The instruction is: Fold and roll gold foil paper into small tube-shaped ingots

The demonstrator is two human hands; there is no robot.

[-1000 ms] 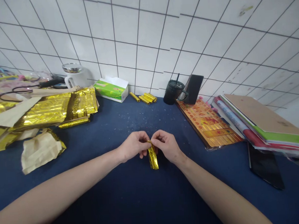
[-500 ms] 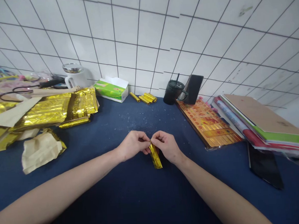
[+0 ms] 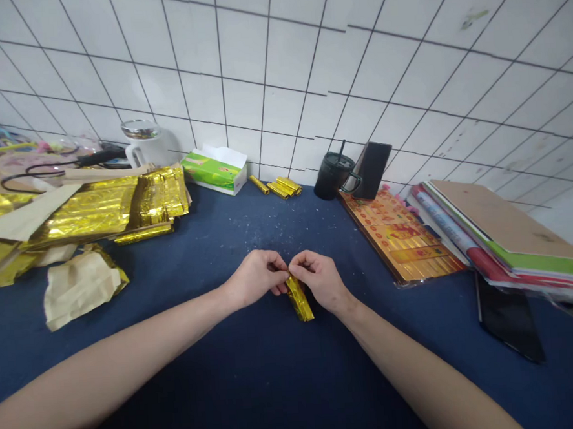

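Note:
A small folded gold foil roll point(image 3: 300, 299) hangs between my two hands above the dark blue tabletop point(image 3: 257, 371). My left hand point(image 3: 256, 278) pinches its upper end with thumb and fingertips. My right hand point(image 3: 319, 278) pinches the same end from the other side, fingers curled. The roll's lower end points down and slightly right. Several finished gold rolls point(image 3: 278, 187) lie at the back by the wall.
A stack of gold foil sheets point(image 3: 102, 209) and crumpled paper point(image 3: 80, 285) lie at left. A white mug point(image 3: 146, 145), a green tissue box point(image 3: 213, 170), a black cup point(image 3: 331, 175), printed gold sheets point(image 3: 399, 237), stacked folders point(image 3: 501, 234) and a dark phone point(image 3: 509, 317) stand around.
The gold roll has tilted, its lower end swinging a little to the right. Both hands stay pinched on its top and have barely shifted.

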